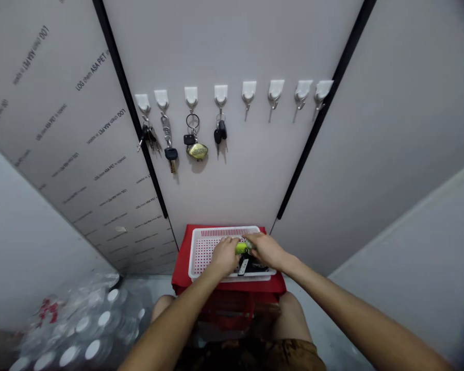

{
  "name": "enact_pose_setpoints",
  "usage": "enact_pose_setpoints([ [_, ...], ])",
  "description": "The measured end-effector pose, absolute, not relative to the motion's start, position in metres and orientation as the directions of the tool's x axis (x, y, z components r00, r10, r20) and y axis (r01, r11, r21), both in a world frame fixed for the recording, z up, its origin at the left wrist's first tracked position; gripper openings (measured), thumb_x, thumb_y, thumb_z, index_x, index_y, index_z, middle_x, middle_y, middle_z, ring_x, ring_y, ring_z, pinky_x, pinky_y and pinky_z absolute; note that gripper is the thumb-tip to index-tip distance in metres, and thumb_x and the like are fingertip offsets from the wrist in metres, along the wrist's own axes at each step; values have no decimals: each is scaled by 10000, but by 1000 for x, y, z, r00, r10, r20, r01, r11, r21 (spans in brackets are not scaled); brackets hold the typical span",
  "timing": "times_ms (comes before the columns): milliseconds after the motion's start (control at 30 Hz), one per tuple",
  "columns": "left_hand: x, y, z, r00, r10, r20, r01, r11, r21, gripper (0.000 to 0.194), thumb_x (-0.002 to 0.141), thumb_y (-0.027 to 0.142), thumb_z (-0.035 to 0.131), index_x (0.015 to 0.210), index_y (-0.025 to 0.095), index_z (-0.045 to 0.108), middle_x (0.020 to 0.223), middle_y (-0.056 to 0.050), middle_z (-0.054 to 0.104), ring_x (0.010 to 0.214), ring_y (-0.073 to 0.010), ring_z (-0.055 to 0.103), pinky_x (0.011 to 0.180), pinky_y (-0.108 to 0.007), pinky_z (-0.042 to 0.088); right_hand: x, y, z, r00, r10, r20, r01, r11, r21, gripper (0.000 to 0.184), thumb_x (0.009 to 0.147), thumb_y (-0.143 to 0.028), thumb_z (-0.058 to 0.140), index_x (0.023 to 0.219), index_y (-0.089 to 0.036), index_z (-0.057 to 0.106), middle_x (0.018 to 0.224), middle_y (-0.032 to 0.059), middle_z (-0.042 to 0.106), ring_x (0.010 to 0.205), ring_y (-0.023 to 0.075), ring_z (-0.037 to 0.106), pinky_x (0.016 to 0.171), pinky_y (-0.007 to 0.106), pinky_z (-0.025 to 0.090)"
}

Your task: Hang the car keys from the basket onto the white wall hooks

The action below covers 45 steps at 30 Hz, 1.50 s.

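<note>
Keeping the small, bright yellow-green object (241, 248) low over the right half of the white, perforated plastic basket (192, 257) was judged the safest way of handling it, since anything dropped would be caught there. Its left end was held by the bare left hand (225, 256), with thumb and fingers drawn narrow about it. The bare right hand (268, 251) was curled in at the opposite end; whether anything was gripped by it could not be told, as its fingertips were partly hidden. Just below, a jumble of black items (255, 265), too small to be made out, was seen in the basket, with a flat, pale strip (243, 267) beside it. A steady left pinch and small right-hand movements were thought best, lest anything beneath be snagged. The basket was borne by a red-covered support (181, 263). Beyond, on the pale, smooth wall panel (232, 190), a row of white-backed metal hooks (249, 88) was mounted, the four leftmost hung with key bunches (197, 151).
</note>
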State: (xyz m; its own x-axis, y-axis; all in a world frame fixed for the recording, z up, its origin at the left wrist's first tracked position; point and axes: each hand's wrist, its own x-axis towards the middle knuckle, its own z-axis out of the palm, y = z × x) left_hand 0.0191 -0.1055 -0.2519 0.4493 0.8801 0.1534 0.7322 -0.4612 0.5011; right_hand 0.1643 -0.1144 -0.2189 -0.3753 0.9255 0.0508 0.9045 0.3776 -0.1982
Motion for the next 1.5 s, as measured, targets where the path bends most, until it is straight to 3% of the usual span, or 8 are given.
enact_pose_setpoints([
  [200,10,-88,-229,408,897,171,578,-398,712,259,629,231,445,862,148,520,836,-47,550,778,-161,474,709,-265,345,164,-101,-191,-275,948,162,785,319,-531,275,626,-174,422,889,-156,503,780,48,577,712,144,508,661,255,366],
  [367,-13,-85,-194,378,904,200,252,-308,917,274,636,296,457,845,125,503,783,-37,559,711,-140,491,647,-237,370,151,-96,-176,-304,937,175,334,277,-901,327,648,-266,440,947,-134,452,855,45,544,780,121,485,709,251,364],
  [633,-30,-88,-167,353,915,197,-57,-189,980,303,608,341,502,818,123,487,661,-16,564,598,-113,509,603,-236,387,124,-106,-201,-450,893,-25,262,105,-959,332,614,-246,502,920,-120,472,432,-81,361,393,32,334,405,161,291],
  [800,-29,-92,-161,340,920,193,-69,-180,981,333,585,338,525,830,115,488,708,-31,564,645,-122,514,602,-229,391,106,-108,-200,-421,907,-36,242,74,-967,387,636,-268,457,993,-139,382,456,-82,383,388,43,371,404,169,311],
  [1067,-51,-90,-165,207,944,258,159,-293,943,324,615,331,482,850,108,484,773,-48,556,680,-138,497,615,-229,381,133,-92,-194,-175,963,203,752,264,-605,139,658,-218,388,665,-148,507,505,-28,417,479,81,397,475,203,316],
  [1167,-61,-91,-168,223,940,257,311,-319,895,295,640,327,442,838,116,495,772,-42,561,701,-150,492,639,-237,372,151,-90,-174,-171,925,338,870,303,-389,142,647,-199,412,725,-169,527,747,41,498,697,139,454,606,258,342],
  [1300,-64,-91,-177,258,938,233,512,-337,790,271,661,291,393,831,112,504,790,-57,564,733,-169,487,658,-257,360,161,-91,-139,-229,842,489,945,313,-96,111,632,-225,466,705,-186,540,1120,86,349,986,230,330,750,366,270],
  [1500,-52,-89,-185,321,938,133,642,-319,697,309,586,109,392,873,126,507,873,-61,554,806,-171,476,723,-272,341,147,-97,-101,-445,876,185,883,463,-72,138,656,-248,428,720,-194,538,648,27,560,595,126,483,522,219,307],
])
